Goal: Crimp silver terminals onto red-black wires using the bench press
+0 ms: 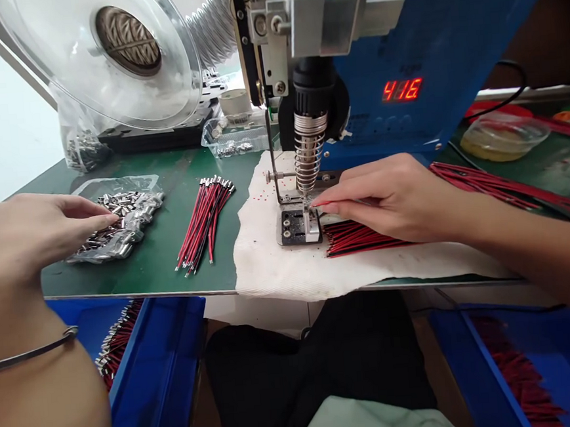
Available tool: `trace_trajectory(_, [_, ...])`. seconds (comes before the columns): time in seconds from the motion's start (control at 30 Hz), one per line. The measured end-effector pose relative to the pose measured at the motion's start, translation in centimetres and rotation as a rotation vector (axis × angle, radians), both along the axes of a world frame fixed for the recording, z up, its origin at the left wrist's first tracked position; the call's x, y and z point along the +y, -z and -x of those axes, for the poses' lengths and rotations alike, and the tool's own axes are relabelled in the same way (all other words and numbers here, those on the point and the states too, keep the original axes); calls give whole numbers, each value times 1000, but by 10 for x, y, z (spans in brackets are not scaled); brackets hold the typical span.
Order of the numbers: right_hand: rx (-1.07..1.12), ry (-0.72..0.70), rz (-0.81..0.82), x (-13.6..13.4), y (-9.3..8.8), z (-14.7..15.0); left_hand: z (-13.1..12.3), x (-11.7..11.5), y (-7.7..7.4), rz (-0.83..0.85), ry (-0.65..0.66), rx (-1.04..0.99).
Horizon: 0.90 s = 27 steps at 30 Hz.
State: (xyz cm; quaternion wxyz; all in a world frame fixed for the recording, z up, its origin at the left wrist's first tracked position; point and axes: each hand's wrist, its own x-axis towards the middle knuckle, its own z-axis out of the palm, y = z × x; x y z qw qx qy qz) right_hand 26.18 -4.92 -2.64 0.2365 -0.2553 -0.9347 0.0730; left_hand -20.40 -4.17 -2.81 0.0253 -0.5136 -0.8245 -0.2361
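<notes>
My left hand [44, 226] reaches into a clear plastic tray [152, 184] of small silver metal connectors [129, 203]. Its thumb and forefinger are pinched together among them; what is between the fingertips, if anything, is too small to make out. At the soldering machine, my right hand [392, 198] pinches a thin red wire [320, 203], whose end points to the small metal fixture [310, 224] below the spring-wrapped soldering head [309, 139]. Beneath that hand, a bundle of red and black wires [356, 239] lies on a white cloth [274, 267].
Red-black wires with metal ends [205, 223] lie on the green table [161, 276]. The blue machine [381, 127] displays red digits. A clear reel [71, 72] stands behind at left. Blue bins [171, 360] with wires sit below the table edge. More wires [490, 184] lie at right.
</notes>
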Motion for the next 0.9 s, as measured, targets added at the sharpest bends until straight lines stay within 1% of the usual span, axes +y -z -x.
trace_trajectory(0.07, [4,-5,-13,0,0,-1,-7,-3,0,95,-17,125])
trace_trajectory(0.1, [-4,-9,-13,1,0,-1,-10,-4,0,115,-5,162])
trace_trajectory(0.2, [-51,-5,7,1,0,-2,-15,-6,0,81,53,176])
trace_trajectory(0.27, [-47,26,9,0,0,-2,-16,-5,1,60,92,157])
trace_trajectory(0.3, [-28,48,5,0,0,-2,-16,-5,2,46,89,137])
trace_trajectory(0.43, [34,104,2,-1,2,1,-16,0,3,25,24,16])
trace_trajectory(0.53, [23,103,-20,-1,4,4,-18,4,-1,78,-6,-63])
trace_trajectory(0.7, [46,113,-38,-3,5,5,-21,15,-7,184,-54,-76])
trace_trajectory(0.8, [59,112,-41,-2,6,6,-21,16,-6,149,-21,-73])
trace_trajectory(0.9, [61,118,-43,-2,6,7,-22,12,-4,115,10,-58])
